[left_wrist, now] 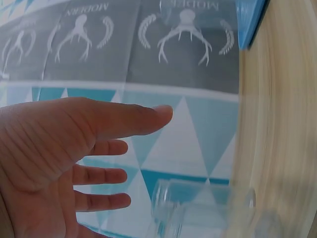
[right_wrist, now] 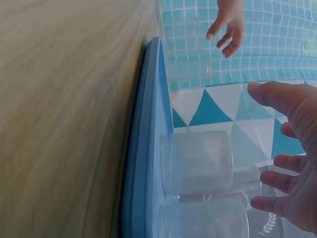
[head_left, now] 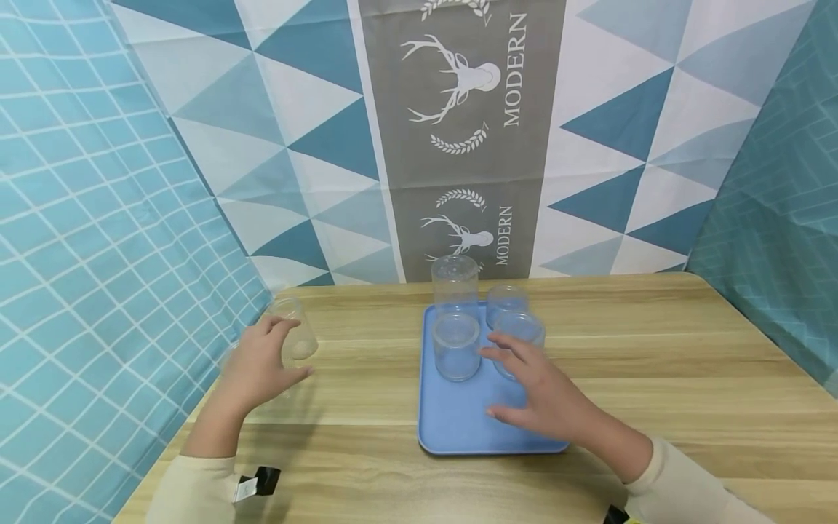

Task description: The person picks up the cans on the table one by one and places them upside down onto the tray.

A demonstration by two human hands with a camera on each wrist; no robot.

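My left hand is held with thumb and fingers spread, near a clear jar at the table's left side. That hand overlaps other clear glassware there and partly hides it. In the left wrist view a clear jar appears below the outstretched fingers. Over the right part of a blue tray hovers my right hand, fingers apart and holding nothing. A short clear jar stands on the tray left of its fingertips. Another short jar is partly hidden behind that hand.
A tall clear jar and a small clear jar stand toward the tray's back. The wooden table meets a patterned curtain behind. A blue gridded cloth borders the left side.
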